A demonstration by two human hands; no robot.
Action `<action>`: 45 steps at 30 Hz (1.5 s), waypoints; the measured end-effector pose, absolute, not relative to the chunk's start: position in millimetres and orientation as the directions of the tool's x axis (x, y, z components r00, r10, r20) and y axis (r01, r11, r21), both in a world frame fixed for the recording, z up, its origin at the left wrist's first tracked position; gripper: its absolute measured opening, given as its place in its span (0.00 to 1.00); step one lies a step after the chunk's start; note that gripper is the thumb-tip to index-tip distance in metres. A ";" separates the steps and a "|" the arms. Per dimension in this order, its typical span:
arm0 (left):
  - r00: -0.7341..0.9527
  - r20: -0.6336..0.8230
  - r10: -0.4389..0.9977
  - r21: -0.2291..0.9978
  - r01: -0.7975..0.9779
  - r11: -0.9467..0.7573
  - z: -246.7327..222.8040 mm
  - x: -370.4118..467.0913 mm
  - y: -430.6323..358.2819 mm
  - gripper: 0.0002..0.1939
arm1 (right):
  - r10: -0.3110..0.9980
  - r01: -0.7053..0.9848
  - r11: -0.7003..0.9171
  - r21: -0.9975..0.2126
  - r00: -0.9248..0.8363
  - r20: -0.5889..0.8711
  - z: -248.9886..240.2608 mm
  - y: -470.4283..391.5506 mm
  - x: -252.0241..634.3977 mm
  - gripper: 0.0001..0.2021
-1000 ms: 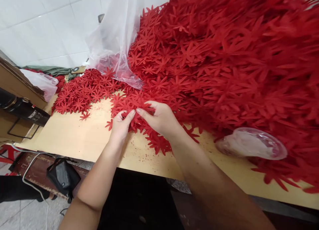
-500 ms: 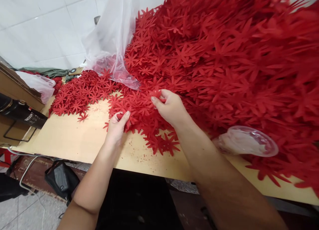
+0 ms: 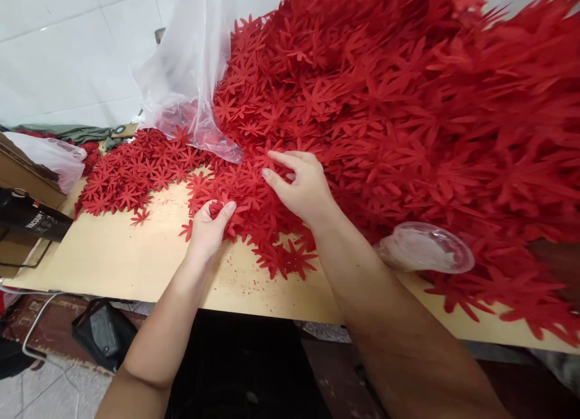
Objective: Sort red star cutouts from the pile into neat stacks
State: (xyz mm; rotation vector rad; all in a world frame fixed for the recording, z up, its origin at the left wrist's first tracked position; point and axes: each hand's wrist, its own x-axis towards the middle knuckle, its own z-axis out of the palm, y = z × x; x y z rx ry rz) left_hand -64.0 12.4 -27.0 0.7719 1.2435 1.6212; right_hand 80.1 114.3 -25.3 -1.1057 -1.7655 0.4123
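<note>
A huge heap of red flower-shaped cutouts point(image 3: 408, 104) covers the right and back of the pale wooden tabletop point(image 3: 127, 250). My left hand point(image 3: 206, 228) rests at the heap's near edge, with thumb and fingers pinched on a small stack of the red cutouts point(image 3: 222, 210). My right hand point(image 3: 303, 186) lies on the heap a little farther back. Its thumb and forefinger are spread apart over the pieces, with nothing held between them. A few loose cutouts point(image 3: 285, 259) lie just in front of both hands.
A thinner layer of red cutouts point(image 3: 131, 174) spreads to the left. A clear plastic bag point(image 3: 181, 74) stands against the white tiled wall. A clear plastic tub point(image 3: 426, 250) lies by my right forearm. A black cylinder point(image 3: 31, 219) and cardboard point(image 3: 22, 171) sit at far left. A black bag point(image 3: 102, 334) is on the floor.
My hands were together over the cutouts; the right hand has moved away and back onto the heap and opened its fingers. The left hand has stayed, still pinching its stack.
</note>
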 end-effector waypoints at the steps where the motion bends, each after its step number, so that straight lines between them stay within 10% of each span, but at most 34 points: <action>1: -0.384 -0.059 0.922 0.954 -0.294 -0.061 -27.7 -63.6 13.1 0.22 | 0.816 0.500 0.540 -0.678 -0.112 0.567 -22.2 107.4 78.7 0.20; 8: -0.365 -0.102 0.925 0.928 -0.370 -0.044 -35.4 -63.5 15.0 0.22 | 0.864 0.144 0.361 -0.921 -0.425 0.271 -20.2 56.5 46.6 0.14; 15: -0.267 -0.086 0.960 0.911 -0.410 -0.032 -34.2 -62.3 7.9 0.17 | 0.934 0.026 0.284 -0.958 -0.235 0.271 -32.3 67.6 48.2 0.04; 25: -0.277 -0.058 0.959 0.973 -0.230 -0.008 -34.5 -63.6 8.9 0.17 | 0.880 0.429 0.430 -0.794 -0.001 0.475 -33.6 100.5 79.5 0.18; 34: -0.284 -0.081 0.955 0.962 -0.275 0.000 -38.4 -60.0 10.5 0.19 | 0.844 -0.014 0.152 -0.988 -0.518 0.137 -20.3 59.3 51.6 0.11; 45: -0.204 -0.061 0.977 0.928 -0.373 -0.020 -38.6 -65.8 9.5 0.18 | 0.981 -0.143 0.075 -0.987 -0.165 0.098 -29.8 81.2 65.0 0.09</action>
